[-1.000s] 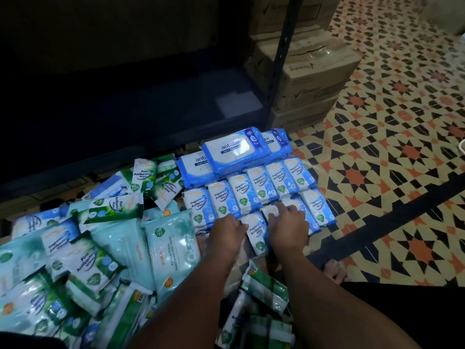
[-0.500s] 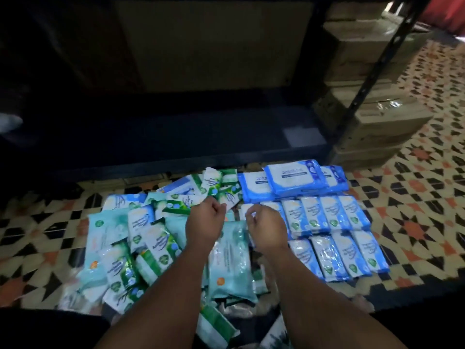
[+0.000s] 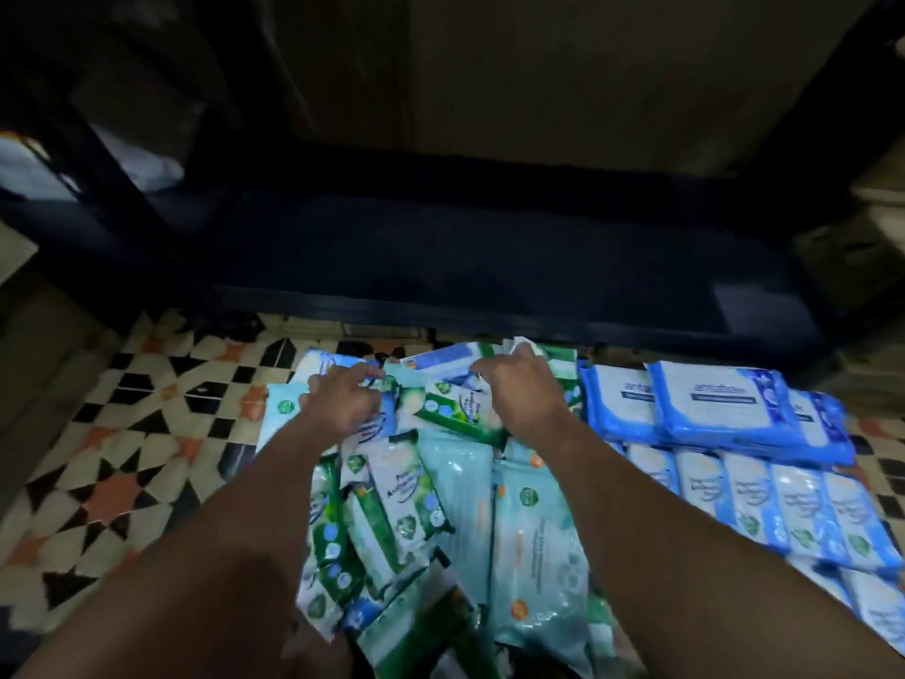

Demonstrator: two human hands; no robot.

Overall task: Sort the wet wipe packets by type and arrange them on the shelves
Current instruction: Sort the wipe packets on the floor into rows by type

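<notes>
Both hands — left hand (image 3: 343,404), right hand (image 3: 519,394) — fingers curled into mixed packet pile (image 3: 440,482); grasp unclear; rec. pulling one type at a time.

Two hands (image 3: 343,401) (image 3: 519,394), three large blue packs (image 3: 725,409), one dark shelf (image 3: 489,267)

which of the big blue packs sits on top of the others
The large blue pack with the white label, tilted across two others; those lie flat beneath it beside the shelf.
</notes>
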